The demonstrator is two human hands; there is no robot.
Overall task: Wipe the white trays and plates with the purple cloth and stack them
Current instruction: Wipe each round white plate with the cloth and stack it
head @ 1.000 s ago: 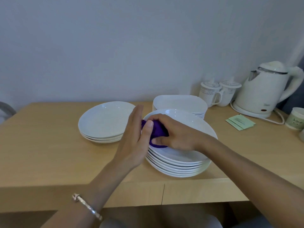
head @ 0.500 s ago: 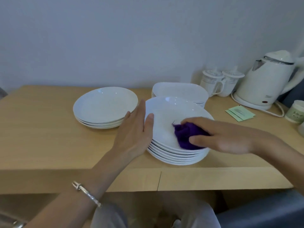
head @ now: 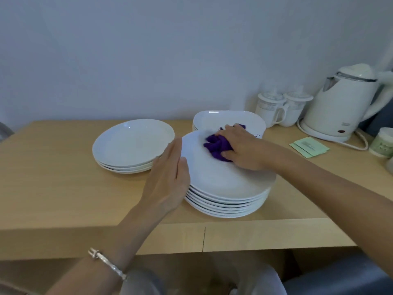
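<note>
A tall stack of several white round plates [head: 228, 194] stands near the table's front edge. My right hand [head: 244, 146] presses a bunched purple cloth [head: 217, 145] onto the far part of the top plate. My left hand [head: 170, 177] lies flat against the stack's left rim, thumb on the top plate, fingers straight. A shorter stack of white plates [head: 131, 143] sits to the left. A stack of squarish white trays [head: 229, 120] stands behind, partly hidden by my right hand.
A white electric kettle [head: 344, 105] with its cord stands at the back right, beside two lidded white mugs [head: 282, 108]. Green sachets [head: 309, 146] and a small cup [head: 382, 142] lie at the right. The wooden table [head: 53, 177] meets the wall at the back.
My right hand has slid the purple cloth from the near right rim of the top plate toward its far side. My left hand stays against the stack's left rim.
</note>
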